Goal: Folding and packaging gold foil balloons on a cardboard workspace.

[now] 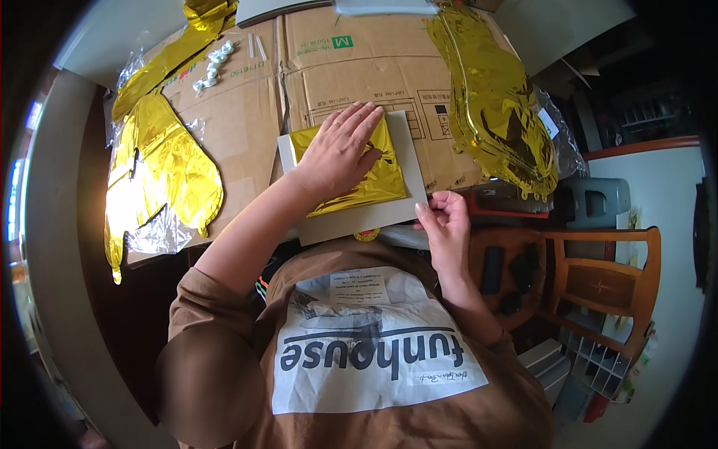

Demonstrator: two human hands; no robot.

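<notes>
My left hand (342, 153) lies flat with its fingers stretched out on a folded gold foil sheet (385, 183), pressing it against a grey board (407, 161). The folded foil makes a roughly square packet, partly hidden under that hand. At the board's near right corner, my right hand (446, 228) has its fingers curled and its thumb and fingertip closed at the edge. Flat gold foil balloons lie at both sides: one (168, 165) at the left, a stack (493, 112) at the right.
A flattened cardboard sheet (232, 142) covers the table. Small white bundles (215, 66) and two clear straws (256, 46) lie at the far left. Clear plastic wrapping (161, 238) sits under the left balloon. A wooden chair (602, 280) stands at the right.
</notes>
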